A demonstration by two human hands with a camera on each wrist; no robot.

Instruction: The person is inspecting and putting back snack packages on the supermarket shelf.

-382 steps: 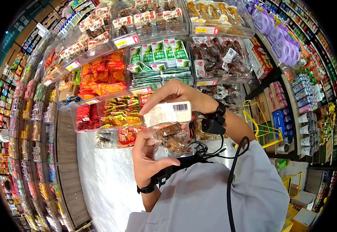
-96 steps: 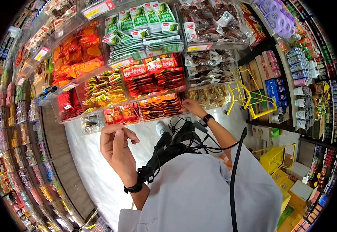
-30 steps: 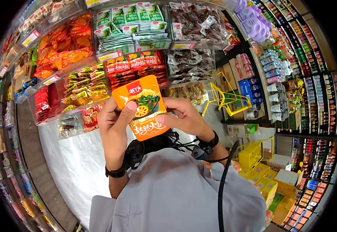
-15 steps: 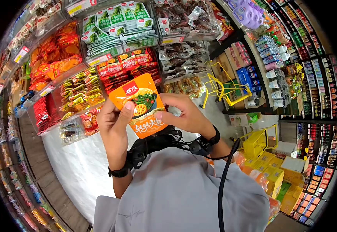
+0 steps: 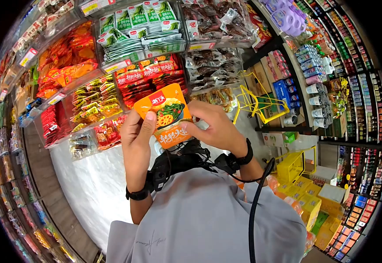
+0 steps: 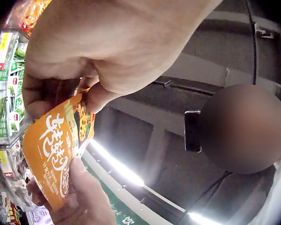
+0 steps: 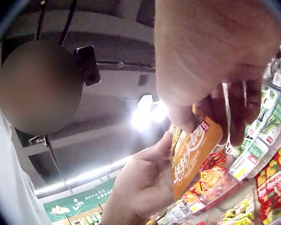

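Observation:
Both hands hold an orange pouch (image 5: 168, 115) with a picture of green vegetables and lotus slices, its front turned up toward the head camera. My left hand (image 5: 137, 142) pinches its left edge, thumb across the front. From the other side my right hand (image 5: 217, 127) grips the right edge, thumb on the front. In the left wrist view the pouch (image 6: 49, 154) is tilted between the left hand (image 6: 103, 47) and the right hand (image 6: 86, 197). The right wrist view shows the pouch (image 7: 196, 157) under the right hand (image 7: 206, 61), the left hand (image 7: 140, 180) on its other edge.
Clear bins of red packets (image 5: 149, 72), green-and-white packets (image 5: 140, 33) and dark vacuum packs (image 5: 213, 65) stand beyond the hands. A yellow wire rack (image 5: 261, 107) is at the right, with yellow boxes (image 5: 307, 206) lower right. A black cable (image 5: 254, 206) hangs over the shirt.
Earlier the hands held a clear pack, then the right hand reached into the lower bins. Over the last second both hands have kept hold of the orange pouch, which has shifted slightly right in view.

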